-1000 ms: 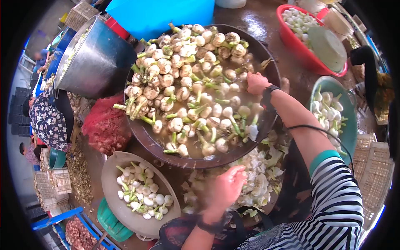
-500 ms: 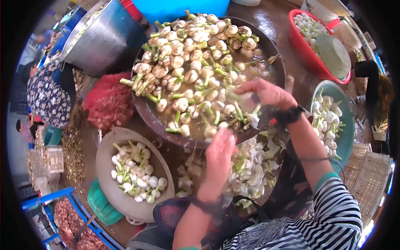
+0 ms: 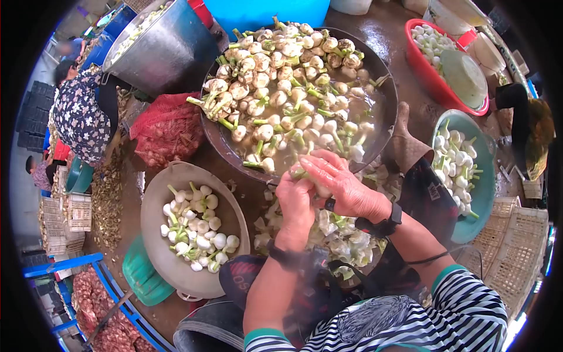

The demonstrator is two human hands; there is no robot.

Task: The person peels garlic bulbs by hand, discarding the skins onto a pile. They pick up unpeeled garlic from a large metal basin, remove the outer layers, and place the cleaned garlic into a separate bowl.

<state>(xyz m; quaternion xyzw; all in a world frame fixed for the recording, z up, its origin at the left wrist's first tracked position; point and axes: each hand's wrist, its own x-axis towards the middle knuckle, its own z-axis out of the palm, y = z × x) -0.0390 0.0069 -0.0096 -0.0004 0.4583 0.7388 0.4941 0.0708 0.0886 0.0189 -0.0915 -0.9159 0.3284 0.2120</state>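
Near the front rim of a wide dark basin (image 3: 394, 126), my two hands meet around one bulb (image 3: 319, 186). My left hand (image 3: 295, 202) has its fingers wrapped round the bulb and its green stalk. My right hand (image 3: 346, 185) lies over the same bulb, and a small dark object (image 3: 329, 204) shows under its palm. Many unpeeled bulbs with short green stalks (image 3: 258, 76) are heaped in the basin's muddy water. Below my hands lies a pile of pale peelings (image 3: 346, 237). A beige basin (image 3: 155, 229) at the left holds peeled white bulbs (image 3: 202, 226).
A red mesh sack (image 3: 167, 129) and a metal pot (image 3: 167, 50) stand left of the basin. Green (image 3: 484, 193) and red (image 3: 425, 73) tubs with white bulbs are at the right. A person in a flowered top (image 3: 85, 114) bends at the far left.
My right hand has come back from the basin's right side, reaching into the heap and then out to my left hand. Both hands now hold a bulb together. The view has shifted slightly.
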